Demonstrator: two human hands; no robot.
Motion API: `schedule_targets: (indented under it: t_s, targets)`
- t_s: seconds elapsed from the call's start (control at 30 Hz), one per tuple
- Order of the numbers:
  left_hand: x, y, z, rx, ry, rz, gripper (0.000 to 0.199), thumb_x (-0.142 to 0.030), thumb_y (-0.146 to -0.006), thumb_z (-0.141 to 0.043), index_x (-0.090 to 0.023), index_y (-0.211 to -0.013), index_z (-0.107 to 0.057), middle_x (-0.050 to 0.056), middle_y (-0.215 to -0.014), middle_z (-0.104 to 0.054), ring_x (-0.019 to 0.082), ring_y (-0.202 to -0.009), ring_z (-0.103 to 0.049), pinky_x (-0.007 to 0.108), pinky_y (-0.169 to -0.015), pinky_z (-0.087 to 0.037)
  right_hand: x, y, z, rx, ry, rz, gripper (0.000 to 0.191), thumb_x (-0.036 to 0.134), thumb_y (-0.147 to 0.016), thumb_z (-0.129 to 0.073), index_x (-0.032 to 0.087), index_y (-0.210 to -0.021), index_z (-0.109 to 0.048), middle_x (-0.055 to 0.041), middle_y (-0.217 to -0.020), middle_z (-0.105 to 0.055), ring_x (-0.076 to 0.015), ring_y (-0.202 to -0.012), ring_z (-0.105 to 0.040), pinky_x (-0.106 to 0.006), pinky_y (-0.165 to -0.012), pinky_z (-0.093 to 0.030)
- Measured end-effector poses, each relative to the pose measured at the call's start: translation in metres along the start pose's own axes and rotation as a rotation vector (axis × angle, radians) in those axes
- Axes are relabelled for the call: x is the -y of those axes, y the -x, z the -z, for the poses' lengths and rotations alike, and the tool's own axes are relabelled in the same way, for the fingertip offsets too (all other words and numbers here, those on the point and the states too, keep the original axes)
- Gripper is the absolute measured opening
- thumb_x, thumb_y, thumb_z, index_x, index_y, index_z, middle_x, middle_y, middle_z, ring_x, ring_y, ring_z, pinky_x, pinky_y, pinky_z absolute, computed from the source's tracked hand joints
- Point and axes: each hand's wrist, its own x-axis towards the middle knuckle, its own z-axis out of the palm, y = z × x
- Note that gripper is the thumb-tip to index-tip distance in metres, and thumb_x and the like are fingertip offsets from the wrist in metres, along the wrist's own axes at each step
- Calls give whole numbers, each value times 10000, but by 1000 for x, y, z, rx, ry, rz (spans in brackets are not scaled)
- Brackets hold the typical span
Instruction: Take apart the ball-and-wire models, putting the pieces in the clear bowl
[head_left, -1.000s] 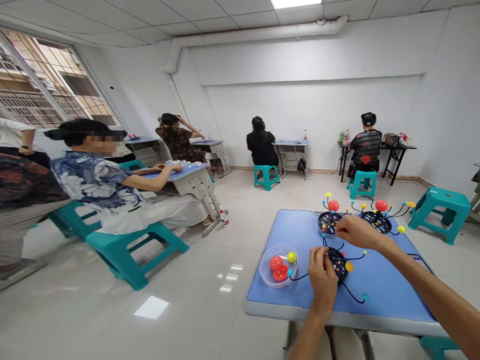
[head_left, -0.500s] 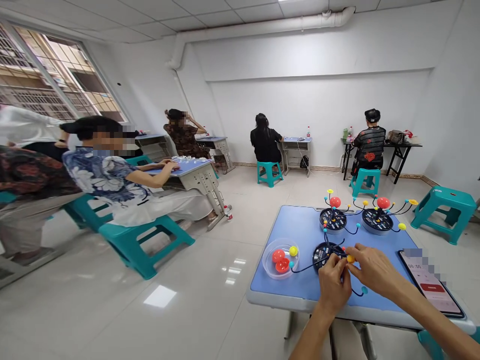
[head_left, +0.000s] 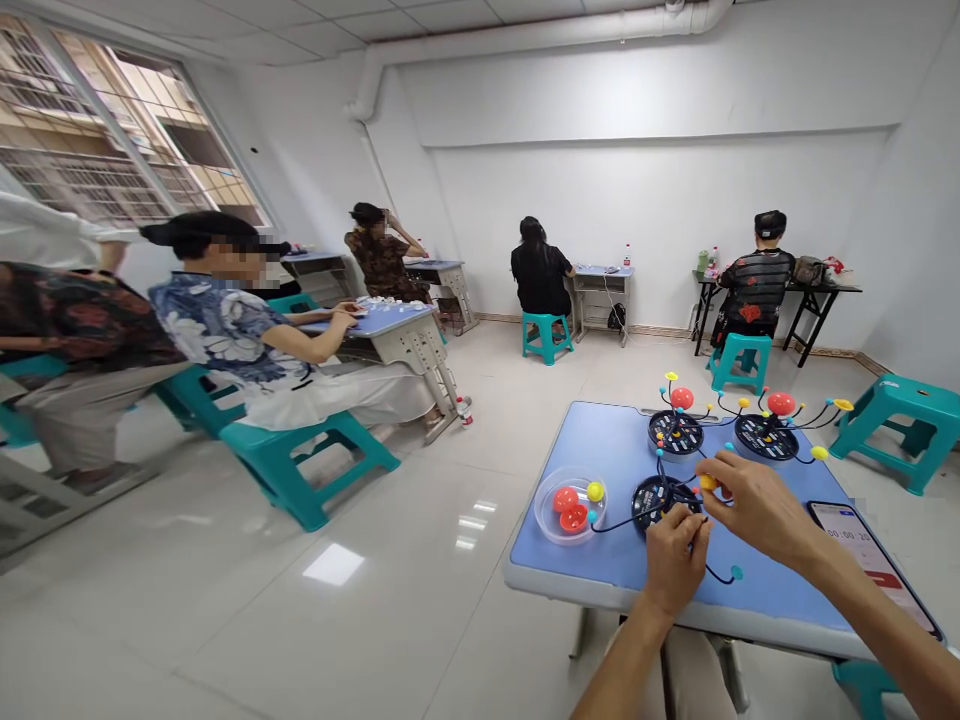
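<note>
Left hand: was at black base, grip unclear
Right hand: pinched orange ball
Clear bowl: sat near left edge of table

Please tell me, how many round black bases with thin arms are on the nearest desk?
3. The near base is partly hidden by the left hand. Two stand toward the far edge of the desk: left base and right base.

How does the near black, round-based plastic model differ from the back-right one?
The back-right model carries a large red ball; none shows on the near model. Left hand and right hand work at the near model; the back-right model stands untouched. Both have black bases and curved arms.
</note>
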Motion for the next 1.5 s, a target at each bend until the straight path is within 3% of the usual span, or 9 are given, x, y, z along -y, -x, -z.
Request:
schedule_targets:
  t_s: [0.1, 0.27, 0.43, 0.57, 0.77, 0.93, 1.1, 1.3, 1.5]
  targets:
    - [4, 4, -4, -45, -55, 11, 140, -145, -822, -525, -192, -737, -626, 35, -726, -648, 120, -656, -617, 210, -600, -450, 22, -23, -4, 77, -75, 27, 265, 170, -837, -491, 197, -1051, -645, -45, -899, -652, -139, -682, -571, -246, -616, -371]
    - [17, 19, -12, -46, -182, 49, 47, -182, -709, -595, -204, -675, -617, 37, -620, -623, 170, -640, -628, 258, -588, -487, 66, -71, -39, 311, -76, 128, 307, 86, -776, -523, 167, -1027, -681, -76, -973, -675, -154, -794, -603, -240, -657, -369]
    - [21, 25, -8, -101, -146, 38, 224, -218, -721, -588, -197, -927, -675, 69, -778, -704, 217, -743, -667, 335, -661, -550, 99, -97, -69, 542, 40, 176, 359, 66, -770, -560, 156, -1084, -708, -139, -1086, -689, -212, -918, -641, -254, -648, -371]
    - [17, 19, -2, -196, -98, 11, 290, -216, -773, -559, -182, -1045, -653, 91, -938, -729, 240, -871, -683, 376, -742, -571, 109, -98, -73, 617, 78, 178, 434, 49, -772, -564, 145, -1175, -691, -149, -1081, -706, -224, -923, -655, -259, -644, -388]
    - [12, 8, -2, -222, -120, 98, 201, -84, -836, -472, -193, -791, -635, 23, -693, -680, 137, -594, -624, 235, -550, -487, 72, -77, -31, 367, -93, 99, 327, 136, -832, -550, 211, -1107, -710, -79, -1061, -711, -181, -927, -639, -236, -703, -393]
    - [7, -1, -4, -163, -109, 92, 247, -175, -957, -441, -187, -1044, -671, 41, -806, -730, 130, -701, -685, 222, -651, -523, 16, -45, 7, 188, 29, -99, 285, 100, -838, -460, 203, -754, -712, -37, -731, -688, -155, -703, -614, -243, -590, -309]
    - [2, -11, -5, -93, -146, 135, 271, -174, -954, -444, -202, -1072, -686, 32, -839, -762, 139, -707, -707, 223, -627, -499, -11, -25, -6, 237, 36, -154, 202, 176, -828, -533, 214, -843, -731, -43, -732, -703, -176, -716, -627, -243, -581, -302]
    - [3, -15, -6, -35, -168, 179, 253, -139, -913, -464, -209, -843, -696, 8, -688, -726, 130, -584, -653, 221, -535, -387, -11, -22, -30, 242, -34, -128, 242, 69, -768, -468, 168, -608, -620, -26, -627, -632, -127, -592, -525, -235, -553, -264]
    - [7, -12, -7, -45, -107, 157, 267, -195, -950, -450, -198, -895, -711, 16, -682, -710, 120, -581, -631, 217, -548, -400, -13, -25, -21, 140, -78, -125, 182, 94, -733, -469, 165, -655, -617, -15, -663, -605, -120, -597, -478, -235, -564, -283]
